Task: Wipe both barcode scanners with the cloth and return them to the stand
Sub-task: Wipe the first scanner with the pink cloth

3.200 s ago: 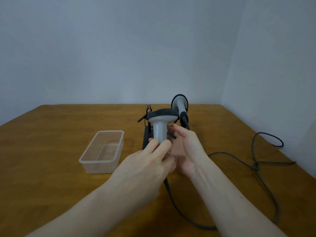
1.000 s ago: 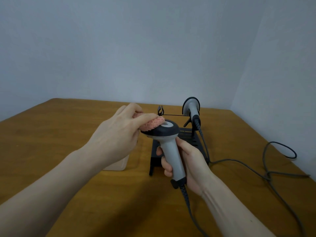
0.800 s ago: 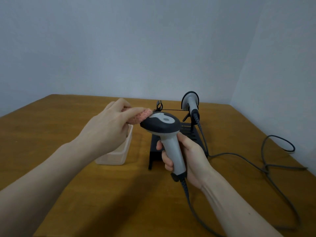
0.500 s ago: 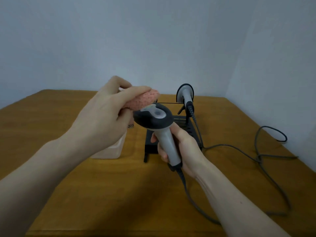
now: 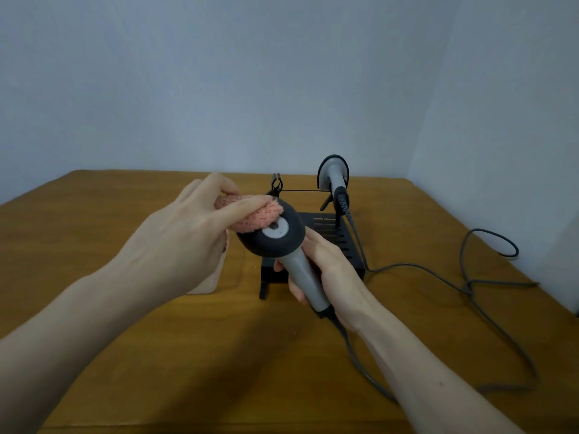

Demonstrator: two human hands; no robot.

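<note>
My right hand (image 5: 326, 270) grips the grey handle of a barcode scanner (image 5: 275, 236) with a black head, held tilted above the table. My left hand (image 5: 185, 233) holds a pink fluffy cloth (image 5: 257, 214) and presses it against the upper left of the scanner's head. A second grey scanner (image 5: 333, 177) sits upright on the right side of the black stand (image 5: 332, 242) behind my hands. The stand's left holder (image 5: 276, 184) has nothing in it.
A clear plastic container (image 5: 206, 283) is mostly hidden behind my left hand. Grey cables (image 5: 470, 283) run from both scanners across the right side of the wooden table (image 5: 94, 245), looping near the wall. A wall corner stands at the right.
The left hand fetched the pink cloth and brought it onto the scanner's head, rubbing back and forth. The right hand has tilted the scanner's head toward me. The view shifted slightly.
</note>
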